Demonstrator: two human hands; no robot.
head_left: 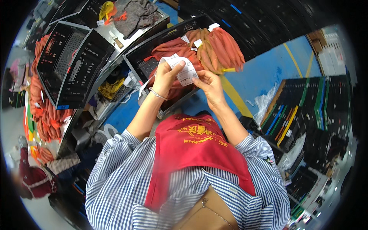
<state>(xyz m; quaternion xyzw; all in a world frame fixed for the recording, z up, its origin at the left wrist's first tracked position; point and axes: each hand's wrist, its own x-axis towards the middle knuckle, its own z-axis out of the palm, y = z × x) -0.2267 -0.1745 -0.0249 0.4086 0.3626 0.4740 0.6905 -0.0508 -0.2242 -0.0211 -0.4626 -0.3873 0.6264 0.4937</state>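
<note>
- From here, the left hand [164, 78] pinches a white label strip [185, 75], thumb on top.
- The right hand [211, 87] pinches its right-hand corner, stretching it between both grips.
- Below and beyond them, netted reddish tubers [226, 48] lie in a black crate [165, 36].

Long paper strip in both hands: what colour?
The long paper strip is mostly white; head view shows it best.

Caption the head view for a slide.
Left hand and right hand hold a paper strip above a crate of bagged produce.
</note>
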